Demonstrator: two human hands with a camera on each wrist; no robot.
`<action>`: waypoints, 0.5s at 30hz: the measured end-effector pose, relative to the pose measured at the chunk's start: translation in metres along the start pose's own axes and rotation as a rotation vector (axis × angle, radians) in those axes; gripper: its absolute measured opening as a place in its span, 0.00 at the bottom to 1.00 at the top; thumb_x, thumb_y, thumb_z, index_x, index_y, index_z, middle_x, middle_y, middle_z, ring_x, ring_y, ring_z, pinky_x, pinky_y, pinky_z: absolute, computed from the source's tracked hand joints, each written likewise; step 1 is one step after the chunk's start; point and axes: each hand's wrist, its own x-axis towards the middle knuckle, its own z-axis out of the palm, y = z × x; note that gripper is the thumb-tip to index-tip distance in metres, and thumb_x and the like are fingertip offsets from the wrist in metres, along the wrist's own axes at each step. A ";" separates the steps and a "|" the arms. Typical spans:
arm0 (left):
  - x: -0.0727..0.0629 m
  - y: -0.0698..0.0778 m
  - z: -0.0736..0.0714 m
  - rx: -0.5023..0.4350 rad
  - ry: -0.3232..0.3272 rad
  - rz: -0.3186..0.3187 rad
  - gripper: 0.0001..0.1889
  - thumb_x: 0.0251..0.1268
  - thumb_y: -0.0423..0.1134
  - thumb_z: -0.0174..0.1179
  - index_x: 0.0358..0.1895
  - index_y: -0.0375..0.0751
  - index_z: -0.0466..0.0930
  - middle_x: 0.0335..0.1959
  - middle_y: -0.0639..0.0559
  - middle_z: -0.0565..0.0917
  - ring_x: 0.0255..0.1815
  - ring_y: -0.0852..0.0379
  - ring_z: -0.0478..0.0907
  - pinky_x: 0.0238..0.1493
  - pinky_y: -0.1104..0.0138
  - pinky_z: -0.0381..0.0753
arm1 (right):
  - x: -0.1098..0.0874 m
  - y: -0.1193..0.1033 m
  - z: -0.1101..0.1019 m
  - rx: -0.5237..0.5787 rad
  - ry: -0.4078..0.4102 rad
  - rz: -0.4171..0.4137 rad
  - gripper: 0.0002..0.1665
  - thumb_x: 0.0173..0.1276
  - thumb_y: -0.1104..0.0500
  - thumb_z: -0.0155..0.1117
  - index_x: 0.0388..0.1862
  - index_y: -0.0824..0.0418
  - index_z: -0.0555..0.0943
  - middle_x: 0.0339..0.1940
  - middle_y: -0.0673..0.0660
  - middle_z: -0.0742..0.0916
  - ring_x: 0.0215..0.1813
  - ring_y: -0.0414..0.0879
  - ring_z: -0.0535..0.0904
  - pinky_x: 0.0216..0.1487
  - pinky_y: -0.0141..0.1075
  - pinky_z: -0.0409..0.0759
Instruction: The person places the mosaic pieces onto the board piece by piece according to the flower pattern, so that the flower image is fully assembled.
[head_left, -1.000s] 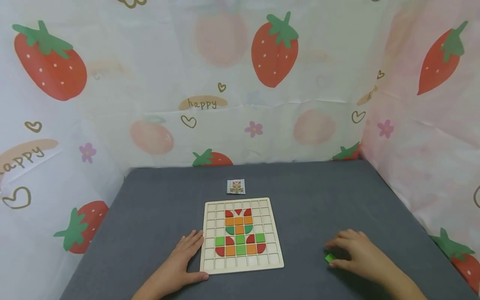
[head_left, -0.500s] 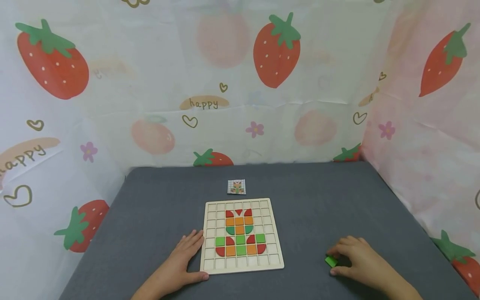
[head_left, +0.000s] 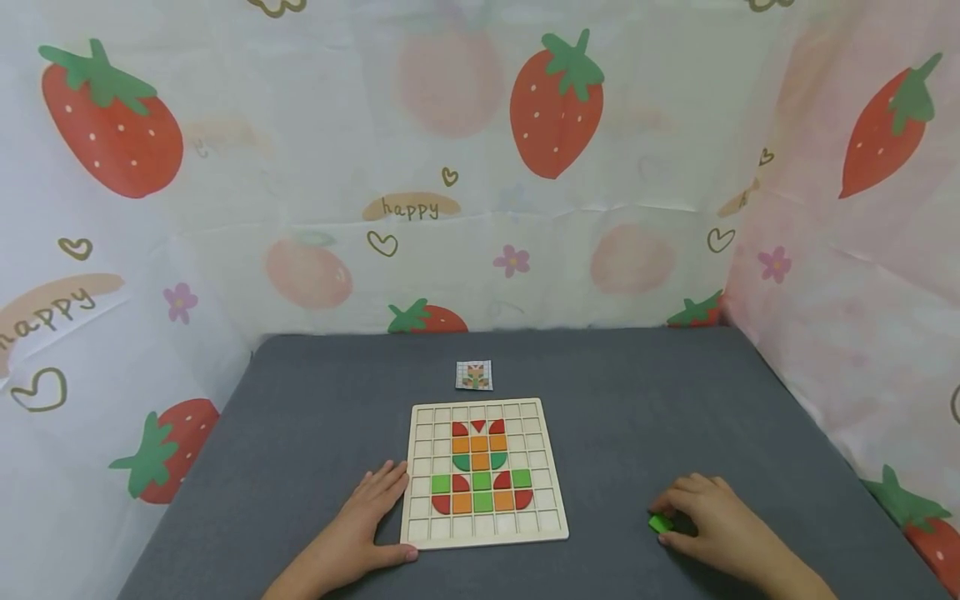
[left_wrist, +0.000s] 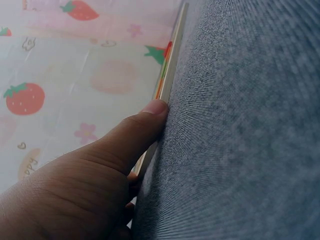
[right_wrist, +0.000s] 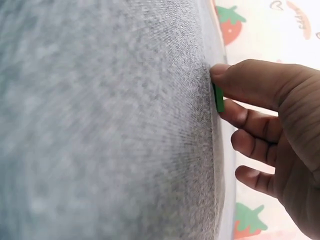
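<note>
My left hand (head_left: 352, 525) rests beside the wooden grid board (head_left: 558, 508), fingers extended along its left edge and thumb at its near left corner. In the left wrist view the thumb (left_wrist: 135, 132) touches the board's edge (left_wrist: 175, 55). Red, orange and green tiles form a pattern in the board's cells, among them an orange square tile (head_left: 480, 461). To the right of the board, my right hand (head_left: 720, 525) pinches a small green tile (head_left: 659, 523) between thumb and index finger, low at the tabletop. The right wrist view shows this green tile (right_wrist: 219, 98) edge-on, the other fingers loosely curled.
A small printed pattern card (head_left: 474, 375) lies behind the board on the dark grey tabletop (head_left: 615, 400). Strawberry-print cloth (head_left: 315, 167) hangs behind the table and at both sides.
My right fingers have shifted slightly around the green tile, which shows more of itself than a second ago and has tilted a little. The left hand and board stay put.
</note>
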 end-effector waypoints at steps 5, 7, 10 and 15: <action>0.001 0.001 0.000 0.001 -0.012 0.002 0.59 0.53 0.70 0.70 0.80 0.36 0.58 0.83 0.45 0.56 0.85 0.40 0.44 0.82 0.40 0.41 | 0.005 -0.002 0.001 0.024 -0.034 0.014 0.15 0.62 0.47 0.78 0.48 0.39 0.86 0.42 0.30 0.81 0.44 0.32 0.76 0.45 0.43 0.76; 0.001 0.001 0.000 -0.007 -0.020 0.001 0.59 0.53 0.70 0.70 0.80 0.36 0.58 0.83 0.45 0.55 0.85 0.40 0.44 0.82 0.39 0.41 | 0.008 -0.004 0.002 0.018 -0.018 0.004 0.15 0.62 0.50 0.78 0.48 0.39 0.86 0.41 0.31 0.81 0.44 0.32 0.76 0.46 0.44 0.77; 0.001 0.000 0.000 -0.015 -0.023 -0.004 0.59 0.53 0.70 0.70 0.80 0.36 0.58 0.83 0.45 0.55 0.85 0.40 0.44 0.82 0.39 0.41 | 0.016 -0.009 0.000 0.007 0.020 -0.018 0.15 0.61 0.52 0.78 0.47 0.40 0.87 0.40 0.31 0.80 0.44 0.32 0.75 0.46 0.45 0.78; 0.002 -0.001 0.000 -0.001 -0.013 -0.004 0.59 0.53 0.71 0.69 0.81 0.37 0.58 0.84 0.46 0.56 0.85 0.40 0.45 0.82 0.39 0.42 | 0.034 -0.025 -0.006 0.044 0.036 -0.060 0.14 0.63 0.54 0.76 0.47 0.43 0.87 0.41 0.33 0.80 0.45 0.33 0.76 0.50 0.48 0.79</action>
